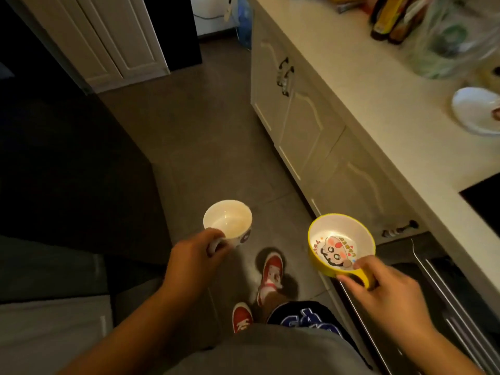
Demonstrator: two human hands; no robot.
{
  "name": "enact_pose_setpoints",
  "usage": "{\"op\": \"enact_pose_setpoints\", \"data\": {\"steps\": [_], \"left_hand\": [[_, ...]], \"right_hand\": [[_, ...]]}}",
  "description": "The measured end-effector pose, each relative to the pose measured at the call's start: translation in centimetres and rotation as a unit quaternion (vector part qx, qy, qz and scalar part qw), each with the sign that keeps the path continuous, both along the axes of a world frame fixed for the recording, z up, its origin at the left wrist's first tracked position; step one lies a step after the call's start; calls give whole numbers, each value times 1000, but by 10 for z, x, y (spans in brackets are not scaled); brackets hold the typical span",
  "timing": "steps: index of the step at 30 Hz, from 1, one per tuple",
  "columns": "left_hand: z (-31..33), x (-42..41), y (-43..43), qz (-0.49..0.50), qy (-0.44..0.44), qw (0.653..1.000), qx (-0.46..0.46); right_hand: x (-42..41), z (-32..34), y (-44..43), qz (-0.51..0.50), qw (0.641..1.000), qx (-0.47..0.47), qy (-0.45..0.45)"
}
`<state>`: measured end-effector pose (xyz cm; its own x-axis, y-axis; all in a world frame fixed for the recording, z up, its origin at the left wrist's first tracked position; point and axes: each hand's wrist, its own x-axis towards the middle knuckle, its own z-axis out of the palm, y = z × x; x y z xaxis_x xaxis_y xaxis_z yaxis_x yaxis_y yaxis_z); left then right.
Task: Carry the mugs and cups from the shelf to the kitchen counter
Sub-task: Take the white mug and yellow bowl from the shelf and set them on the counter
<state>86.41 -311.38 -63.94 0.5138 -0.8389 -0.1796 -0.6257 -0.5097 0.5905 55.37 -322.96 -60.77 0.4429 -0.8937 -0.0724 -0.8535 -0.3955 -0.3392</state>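
Observation:
My left hand (196, 257) grips the handle of a white mug (227, 221), held upright over the floor with its empty inside showing. My right hand (378, 286) holds a yellow cup (341, 243) by its yellow handle; its white inside carries a cartoon face. Both are carried low in front of me, left of the pale kitchen counter (378, 109), which runs along the right side.
On the counter stand dark bottles (389, 20), a clear plastic bag (449, 36) and a white dish (477, 112). A black hob (487, 201) sits at the right edge. Cabinet doors with dark handles (285, 74) line the counter front. Grey tiled floor (205, 136) stretches ahead; my red shoes (270, 277) show below.

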Motion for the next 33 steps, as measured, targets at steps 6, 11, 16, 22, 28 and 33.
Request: {"op": "enact_pose_setpoints", "data": {"steps": [6,11,16,22,28,33], "left_hand": [[3,39,-116,8,11,1000,-21],[8,76,-183,4,-9,1000,-21],[15,114,-214,38,4,999,-31],[3,182,-250,56,-3,998,-7],[-15,282,-328,41,-22,999,4],[-4,351,-414,-37,-33,999,-7]], "right_hand": [[41,-22,-99,6,999,-50,-13],[92,-25,-190,37,998,-41,-40],[164,-12,-272,75,994,-41,-71],[261,-9,-348,115,988,-49,-88],[342,-17,-409,95,993,-26,-64],[368,-8,-440,8,998,33,-56]]}}
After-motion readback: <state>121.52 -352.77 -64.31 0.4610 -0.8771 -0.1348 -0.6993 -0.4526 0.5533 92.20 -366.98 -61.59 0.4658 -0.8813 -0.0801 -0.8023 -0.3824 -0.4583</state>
